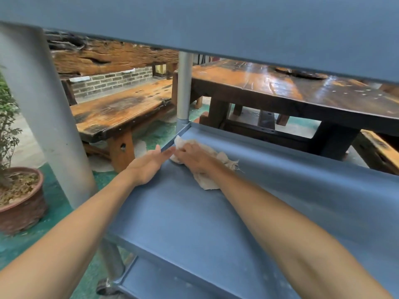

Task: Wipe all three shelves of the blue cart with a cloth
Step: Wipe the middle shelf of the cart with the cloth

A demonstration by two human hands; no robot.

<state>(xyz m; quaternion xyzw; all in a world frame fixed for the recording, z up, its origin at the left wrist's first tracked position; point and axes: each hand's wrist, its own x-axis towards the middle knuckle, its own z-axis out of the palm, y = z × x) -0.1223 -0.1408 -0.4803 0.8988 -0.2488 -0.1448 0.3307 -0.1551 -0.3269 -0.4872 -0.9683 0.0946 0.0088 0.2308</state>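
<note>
The blue cart's middle shelf point(216, 223) fills the lower right of the head view, under the top shelf point(237, 22). A beige cloth point(207, 180) lies near the shelf's far left corner. My right hand point(194, 158) presses flat on the cloth with straight fingers. My left hand point(149, 162) rests on the shelf's left rim, fingers extended along the edge toward the corner. A corner of the bottom shelf point(164, 283) shows below.
Grey cart posts stand at the left point(43, 108) and at the far corner point(184, 89). A potted plant point(19, 195) sits on the green floor at left. A wooden bench point(121, 108) and a dark wooden table point(291, 93) stand behind the cart.
</note>
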